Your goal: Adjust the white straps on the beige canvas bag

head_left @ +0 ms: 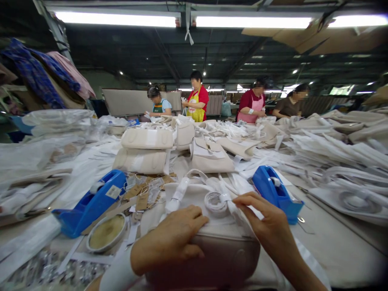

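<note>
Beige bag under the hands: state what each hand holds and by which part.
The left hand lies flat on the beige bag, gripping nothing. The right hand pinches the bag's white strap beside its rolled end.

A garment or bag-making factory floor is showing here: long fluorescent tube lights are glowing under a dark industrial roof, four aproned workers are standing at the far end of a long bench, and cream fabric bags are piling up beside blue tape dispensers.
</note>
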The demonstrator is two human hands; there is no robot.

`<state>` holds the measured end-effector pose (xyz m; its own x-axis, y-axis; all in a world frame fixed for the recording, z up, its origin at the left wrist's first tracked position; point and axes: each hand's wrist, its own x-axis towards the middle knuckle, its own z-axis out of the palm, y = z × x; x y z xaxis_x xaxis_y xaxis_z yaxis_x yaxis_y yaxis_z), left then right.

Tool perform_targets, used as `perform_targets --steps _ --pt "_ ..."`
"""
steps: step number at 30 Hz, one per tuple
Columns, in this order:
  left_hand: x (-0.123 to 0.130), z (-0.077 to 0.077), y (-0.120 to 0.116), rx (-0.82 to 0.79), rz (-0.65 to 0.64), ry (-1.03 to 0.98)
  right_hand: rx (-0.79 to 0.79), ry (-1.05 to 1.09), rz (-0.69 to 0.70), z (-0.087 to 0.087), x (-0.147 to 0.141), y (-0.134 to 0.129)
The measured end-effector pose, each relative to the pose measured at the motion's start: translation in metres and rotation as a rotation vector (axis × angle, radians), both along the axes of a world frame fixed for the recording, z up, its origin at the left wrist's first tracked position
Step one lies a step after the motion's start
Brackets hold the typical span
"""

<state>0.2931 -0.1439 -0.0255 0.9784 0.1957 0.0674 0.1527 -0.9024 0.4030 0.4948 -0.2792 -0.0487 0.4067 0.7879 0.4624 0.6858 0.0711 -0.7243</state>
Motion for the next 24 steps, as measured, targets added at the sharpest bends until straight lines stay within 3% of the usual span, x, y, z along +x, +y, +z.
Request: perform_targets --steps 2,6,14,19,24 --pt "0.002 0.001 0.001 0.005 -0.026 0.027 -0.082 0.074 -0.098 -0.017 0.019 -0.013" --pt "0.011 0.002 0.003 -0.047 -0.090 -0.013 -0.182 0.266 0.045 -0.036 0.034 -0.024" --pt "0.025 0.002 0.007 -0.084 -0.143 -0.017 -0.347 0.491 0.156 -0.018 0.039 -0.018" --pt "0.021 -0.001 0.007 -0.114 -0.120 -0.008 -0.428 0.827 0.261 -0.025 0.039 -0.005" --pt "0.017 0.000 0.005 -0.106 -0.128 0.000 -0.390 0.789 0.258 -0.029 0.026 0.010"
